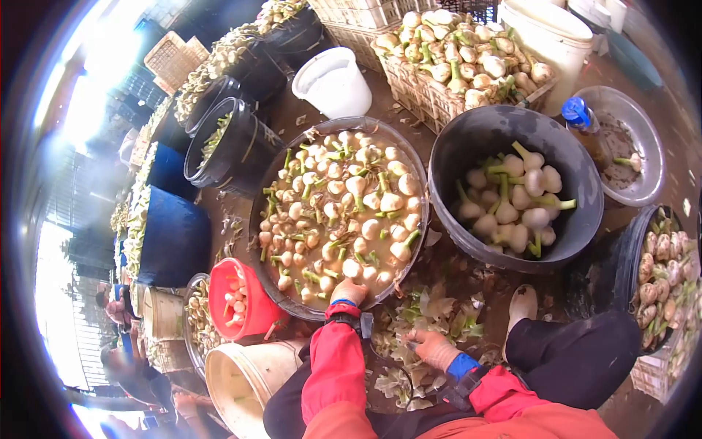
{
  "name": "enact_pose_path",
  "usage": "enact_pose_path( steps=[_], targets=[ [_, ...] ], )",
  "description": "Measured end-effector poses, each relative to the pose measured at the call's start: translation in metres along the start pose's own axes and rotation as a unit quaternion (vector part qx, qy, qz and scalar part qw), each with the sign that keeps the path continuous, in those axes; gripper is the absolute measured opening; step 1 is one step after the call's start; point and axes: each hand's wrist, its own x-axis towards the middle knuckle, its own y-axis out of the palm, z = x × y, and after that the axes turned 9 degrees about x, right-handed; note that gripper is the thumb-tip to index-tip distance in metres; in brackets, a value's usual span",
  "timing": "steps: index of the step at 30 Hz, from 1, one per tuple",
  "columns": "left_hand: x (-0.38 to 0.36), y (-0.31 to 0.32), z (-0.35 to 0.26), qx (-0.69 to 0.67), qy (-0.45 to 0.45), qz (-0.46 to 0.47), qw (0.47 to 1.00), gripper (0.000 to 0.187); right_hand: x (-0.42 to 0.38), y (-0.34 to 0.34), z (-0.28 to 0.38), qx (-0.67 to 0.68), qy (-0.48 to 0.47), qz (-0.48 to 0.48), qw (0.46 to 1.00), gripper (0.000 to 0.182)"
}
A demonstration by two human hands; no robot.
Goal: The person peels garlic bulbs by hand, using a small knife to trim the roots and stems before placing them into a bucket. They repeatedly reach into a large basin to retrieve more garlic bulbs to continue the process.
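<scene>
Floor [398,123]: brown, strewn near the feet with pale leafy trimmings [439,311].
Wide basin [298,309]: filled with murky water, in which garlic bulbs [370,229] with short green stems are crowded.
Left hand [349,293]: lowered among the bulbs at the basin's near edge; finger opening and any grip cannot be told.
Right hand [436,350]: held above the trimmings, fingers partly curled; something small may be gripped, though this cannot be told.
Black tub [512,252]: set right of the basin, whiter bulbs piled inside.
</scene>
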Motion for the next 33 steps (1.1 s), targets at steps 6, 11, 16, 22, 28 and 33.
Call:
enact_pose_path(
  steps=[6,11,16,22,28,33],
  targets=[
    [-0.059,-0.002,0.006,-0.411,0.223,-0.002,0.884,0.049,0.005,0.002,-0.002,-0.040,-0.010,-0.033,0.999,0.035],
    [-0.191,-0.012,-0.013,-0.789,0.305,0.102,0.524,0.049,-0.007,-0.008,0.019,0.073,-0.085,-0.102,0.988,0.028],
    [-0.232,0.032,-0.006,-0.818,0.260,0.090,0.506,0.040,-0.039,-0.024,0.055,0.391,-0.126,0.005,0.912,0.035],
    [-0.259,0.049,-0.012,-0.642,0.292,-0.026,0.709,0.068,-0.048,-0.024,0.044,0.253,-0.129,0.008,0.959,0.046],
    [-0.278,0.052,-0.020,-0.160,0.339,-0.348,0.860,0.086,-0.062,-0.017,0.058,0.017,-0.119,-0.023,0.992,0.035],
    [-0.282,0.060,-0.009,-0.644,0.267,-0.080,0.713,0.101,-0.056,-0.028,0.046,0.077,-0.188,-0.008,0.979,0.040]
  ],
)
